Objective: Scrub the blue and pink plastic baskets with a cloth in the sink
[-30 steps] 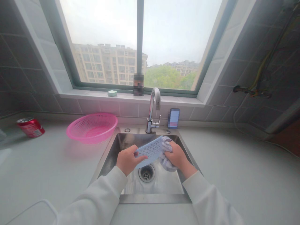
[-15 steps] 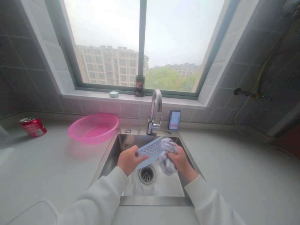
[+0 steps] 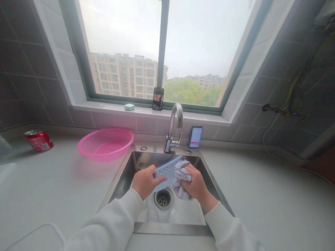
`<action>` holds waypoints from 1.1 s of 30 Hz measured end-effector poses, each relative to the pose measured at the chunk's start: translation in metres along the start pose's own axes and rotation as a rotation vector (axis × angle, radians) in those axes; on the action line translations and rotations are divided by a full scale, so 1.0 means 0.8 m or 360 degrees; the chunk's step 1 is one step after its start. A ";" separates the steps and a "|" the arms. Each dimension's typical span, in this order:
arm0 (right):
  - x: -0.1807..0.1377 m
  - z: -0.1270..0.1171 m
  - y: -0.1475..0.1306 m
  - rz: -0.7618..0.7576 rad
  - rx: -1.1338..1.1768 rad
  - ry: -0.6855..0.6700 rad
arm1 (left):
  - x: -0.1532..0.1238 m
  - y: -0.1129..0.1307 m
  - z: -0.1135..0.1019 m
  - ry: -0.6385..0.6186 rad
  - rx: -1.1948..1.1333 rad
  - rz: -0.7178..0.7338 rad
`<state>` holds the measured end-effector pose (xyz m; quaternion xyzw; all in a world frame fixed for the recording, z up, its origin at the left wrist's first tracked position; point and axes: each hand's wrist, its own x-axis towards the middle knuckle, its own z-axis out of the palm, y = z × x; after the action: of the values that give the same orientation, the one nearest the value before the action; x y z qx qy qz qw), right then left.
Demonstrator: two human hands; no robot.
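Observation:
Over the steel sink [image 3: 172,228], my left hand [image 3: 144,181] is closed on the left end of a light blue plastic basket [image 3: 166,173] with a pattern of small holes. Its thumb lies along the near side. My right hand [image 3: 196,184] grips a crumpled white and pale grey cloth [image 3: 182,172], which presses against the basket's right part and hides it. Below the basket, the drain [image 3: 163,198] shows in the sink floor. Behind both hands stands the chrome faucet [image 3: 175,129], and no water runs from it.
A pink perforated basket [image 3: 106,144] sits on the counter left of the sink, with a red can [image 3: 39,140] farther left. A phone [image 3: 158,99] and a green box [image 3: 129,107] are on the windowsill. A blurred screen [image 3: 195,137] leans behind the sink's right corner.
My right hand and the cloth have moved left and slightly down, covering more of the blue basket. My left hand keeps its grip. The whole view has shifted a little.

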<state>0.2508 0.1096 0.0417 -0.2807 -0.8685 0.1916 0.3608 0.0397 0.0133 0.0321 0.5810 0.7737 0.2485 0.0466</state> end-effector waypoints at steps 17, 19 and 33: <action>-0.003 0.011 -0.014 -0.0158 -0.0085 -0.0156 | -0.001 0.004 0.002 -0.0097 0.0168 0.0063; -0.001 0.010 -0.010 -0.0129 -0.0050 -0.0156 | -0.001 0.003 0.002 -0.0105 0.0195 0.0084; -0.003 0.015 -0.015 -0.0192 -0.0004 -0.0196 | -0.001 0.005 0.004 -0.0124 0.0215 0.0110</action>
<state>0.2391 0.0969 0.0388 -0.2159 -0.9047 0.1852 0.3172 0.0449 0.0145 0.0311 0.6184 0.7657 0.1745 0.0288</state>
